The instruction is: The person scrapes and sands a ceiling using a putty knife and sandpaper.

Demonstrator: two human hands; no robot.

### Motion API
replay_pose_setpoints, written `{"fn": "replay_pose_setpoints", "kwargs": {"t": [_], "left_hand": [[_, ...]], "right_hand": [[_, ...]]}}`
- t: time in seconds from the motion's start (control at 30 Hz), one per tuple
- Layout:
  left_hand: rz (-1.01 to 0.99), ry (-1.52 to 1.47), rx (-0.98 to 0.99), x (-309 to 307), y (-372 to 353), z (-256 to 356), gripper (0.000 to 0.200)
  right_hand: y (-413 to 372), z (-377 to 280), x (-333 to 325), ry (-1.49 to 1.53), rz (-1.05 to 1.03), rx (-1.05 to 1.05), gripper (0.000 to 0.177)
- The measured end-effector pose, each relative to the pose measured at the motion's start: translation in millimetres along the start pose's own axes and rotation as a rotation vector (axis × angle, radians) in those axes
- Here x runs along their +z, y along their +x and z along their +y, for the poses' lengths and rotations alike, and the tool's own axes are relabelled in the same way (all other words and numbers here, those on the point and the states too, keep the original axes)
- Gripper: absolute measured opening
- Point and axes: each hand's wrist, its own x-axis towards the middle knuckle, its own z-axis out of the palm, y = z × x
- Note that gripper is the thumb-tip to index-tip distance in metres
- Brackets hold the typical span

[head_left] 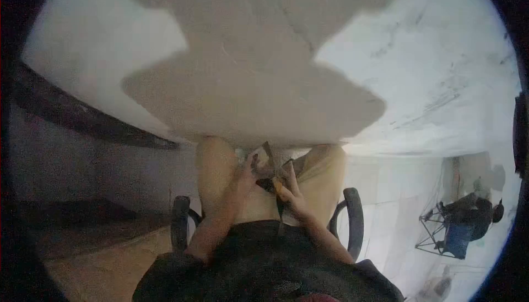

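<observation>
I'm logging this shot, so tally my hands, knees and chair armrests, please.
Left hand and right hand: 2
Left knee and right knee: 2
Left armrest and right armrest: 2
Total: 6, leaving out anything blurred between the hands.

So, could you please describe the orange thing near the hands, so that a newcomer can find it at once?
Start at the chair, then look between the seated person's thighs. Go to the right hand; the small orange thing is at its fingers. Its colour sets it apart from the dark piece just to its left.
</observation>
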Motion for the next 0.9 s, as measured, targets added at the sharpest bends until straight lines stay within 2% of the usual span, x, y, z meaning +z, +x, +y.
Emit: {"fn": "replay_pose_setpoints", "kwargs": {"t": [0.03, 0.1, 0.2, 0.3, 0.33, 0.43, 0.47, 0.5, 0.57, 0.77, 0.9], "left_hand": [[0.022, 0.101, 0.076, 4, -2, 0, 0.071], [0.01, -0.166, -0.066, 19, -16, 18, 0.067], [0.135, -0.183, -0.231, 31, -22, 35, 0.053], [0.002, -0.102, -0.107, 20, -20, 29, 0.053], [0.111, -0.125, -0.126, 30, -20, 27, 0.052], [-0.013, -0.118, 0.03, 28, -35, 31, 0.051], [0.036, 0.012, -0.03, 8, -6, 12, 0.053], [0.078, 0.139, -0.096, -13, 23, -10, 0.054], [-0.004, 0.046, -0.139, 20, -36, 31, 0.056], [0.016, 0.07, -0.097, 22, -24, 27, 0.066], [0.03, 0.103, -0.085, 18, -18, 23, 0.074]], "right_hand": [[0, 1, 2, 0.011, -0.017, -0.04, 0.084], [0, 3, 5, 0.032, -0.05, -0.121, 0.087], [-3, -9, 11, -0.098, -0.048, -0.076, 0.09], [0, -11, 13, -0.516, -0.083, -0.207, 0.092], [-3, -23, 18, -0.612, -0.074, -0.126, 0.09], [4, -9, 19, -0.724, -0.031, -0.203, 0.086], [6, 15, 12, -0.739, -0.032, -0.192, 0.082], [6, 1, 12, -0.733, -0.046, -0.116, 0.079], [-4, -39, 24, -0.721, -0.086, 0.045, 0.074], [4, -11, 19, -0.676, -0.107, 0.049, 0.066], [4, -21, 24, -0.676, -0.14, 0.08, 0.065]]}}
